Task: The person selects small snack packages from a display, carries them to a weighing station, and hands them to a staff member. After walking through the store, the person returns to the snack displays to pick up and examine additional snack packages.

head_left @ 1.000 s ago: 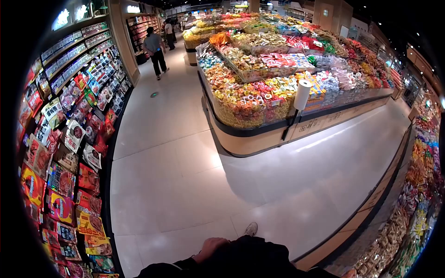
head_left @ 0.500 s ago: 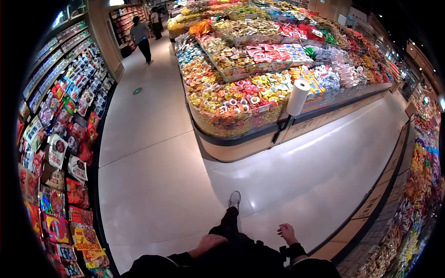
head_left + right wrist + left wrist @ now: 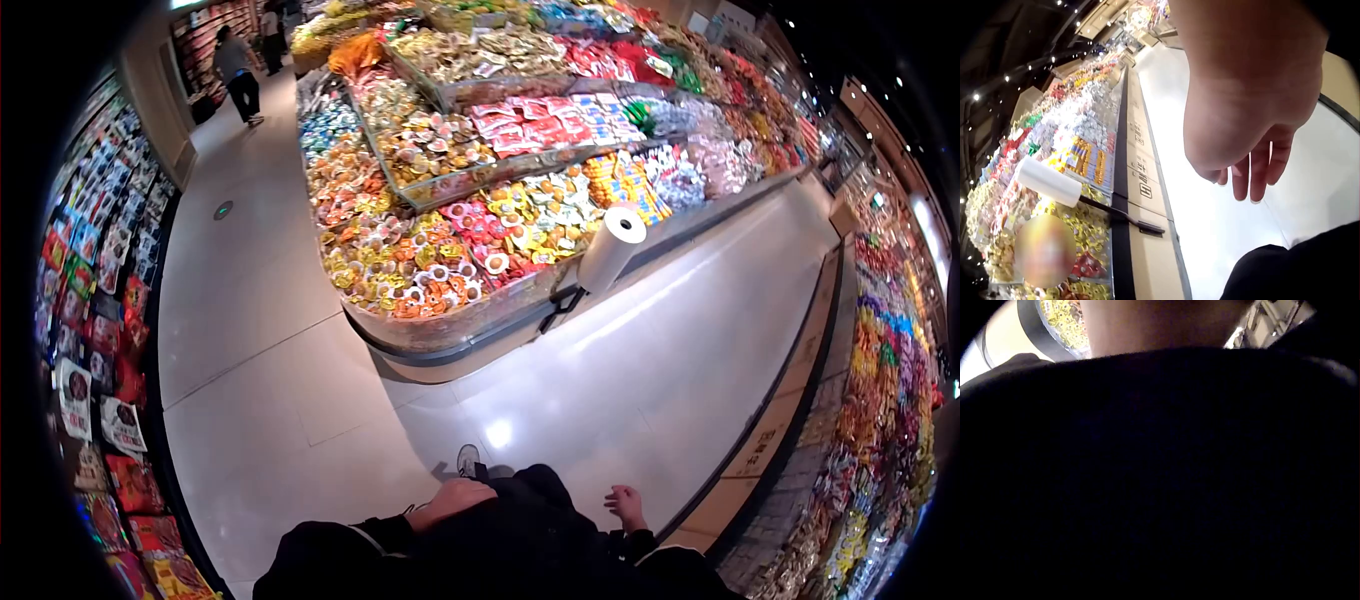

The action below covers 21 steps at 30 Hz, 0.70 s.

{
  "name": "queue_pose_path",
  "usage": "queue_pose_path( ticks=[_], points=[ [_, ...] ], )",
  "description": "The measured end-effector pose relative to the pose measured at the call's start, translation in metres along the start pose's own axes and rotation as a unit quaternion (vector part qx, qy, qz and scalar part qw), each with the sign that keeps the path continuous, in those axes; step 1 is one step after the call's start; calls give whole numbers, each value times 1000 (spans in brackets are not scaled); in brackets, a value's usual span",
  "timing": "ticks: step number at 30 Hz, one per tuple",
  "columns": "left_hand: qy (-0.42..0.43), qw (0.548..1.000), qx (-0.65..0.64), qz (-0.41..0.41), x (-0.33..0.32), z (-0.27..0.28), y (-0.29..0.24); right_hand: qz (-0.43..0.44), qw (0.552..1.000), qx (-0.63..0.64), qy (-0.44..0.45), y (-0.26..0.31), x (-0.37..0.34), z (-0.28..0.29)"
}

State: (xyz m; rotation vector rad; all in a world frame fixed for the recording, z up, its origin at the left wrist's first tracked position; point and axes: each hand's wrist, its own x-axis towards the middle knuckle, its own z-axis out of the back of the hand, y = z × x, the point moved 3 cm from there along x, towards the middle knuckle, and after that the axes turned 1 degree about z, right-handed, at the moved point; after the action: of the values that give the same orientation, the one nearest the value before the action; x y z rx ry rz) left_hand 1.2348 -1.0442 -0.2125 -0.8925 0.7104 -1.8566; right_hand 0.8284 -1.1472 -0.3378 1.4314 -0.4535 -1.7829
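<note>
In the head view the left hand [image 3: 452,500] lies in front of the dark clothing at the waist, its fingers hidden from sight. The left wrist view is mostly dark cloth, with a strip of skin at the top. Out to the side of the body hangs the right hand [image 3: 627,506], away from any goods. The right wrist view shows this right hand [image 3: 1250,125] with nothing in it, its fingers hanging loosely over the pale floor. A candy counter [image 3: 470,345] stands ahead, heaped with wrapped sweets [image 3: 420,265].
A white roll [image 3: 612,245] stands on a black bracket at the counter's edge. Packaged snacks [image 3: 135,485] line the left side, and more wrapped sweets [image 3: 860,440] fill a display on the right. Pale floor [image 3: 250,400] runs between them. A person [image 3: 236,75] is up the left aisle.
The counter and white roll appear nearer and further left. The right hand, not visible in the earliest frame, has come into view. The left hand remains at the waist.
</note>
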Motion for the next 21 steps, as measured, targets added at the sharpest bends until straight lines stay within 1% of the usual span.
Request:
queue_pose_path(
  ticks=[1,3,4,5,7,8,9,10,11,13,15,17,18,19,21],
  points=[
    [12,1000,-3,-2,6,0,10,-8,1000,9,-5,-1,0,-1],
    [-8,1000,15,-11,24,-3,28,7,1000,23,-9,8,12,4],
    [24,1000,9,-2,41,5,29,2,1000,25,-18,4,17,6],
    [32,999,7,-4,55,6,33,-2,999,30,-22,-2,20,9],
    [22,999,21,-25,81,11,41,-81,994,56,-37,-23,27,10],
    [29,999,23,-29,94,11,46,-108,989,94,-33,-46,33,14],
    [26,999,31,-20,106,9,51,-156,979,124,-36,-64,38,18],
    [22,999,38,-10,120,6,58,-178,970,160,-49,-71,38,19],
    [25,999,38,-14,136,5,64,-190,970,139,-53,-75,36,24],
    [87,996,5,23,172,0,77,-197,970,133,-49,-82,42,36],
    [87,995,21,39,208,-9,86,-199,967,149,-54,-92,55,52],
    [91,993,-55,47,243,-22,101,-200,961,180,-67,-93,71,72],
    [133,986,-53,83,268,-19,92,-201,956,200,-76,-88,82,83],
    [176,982,25,69,291,-26,93,-201,951,221,-86,-85,93,94],
    [221,971,-28,88,340,-35,94,-200,936,268,-109,-77,119,118]
  ],
)
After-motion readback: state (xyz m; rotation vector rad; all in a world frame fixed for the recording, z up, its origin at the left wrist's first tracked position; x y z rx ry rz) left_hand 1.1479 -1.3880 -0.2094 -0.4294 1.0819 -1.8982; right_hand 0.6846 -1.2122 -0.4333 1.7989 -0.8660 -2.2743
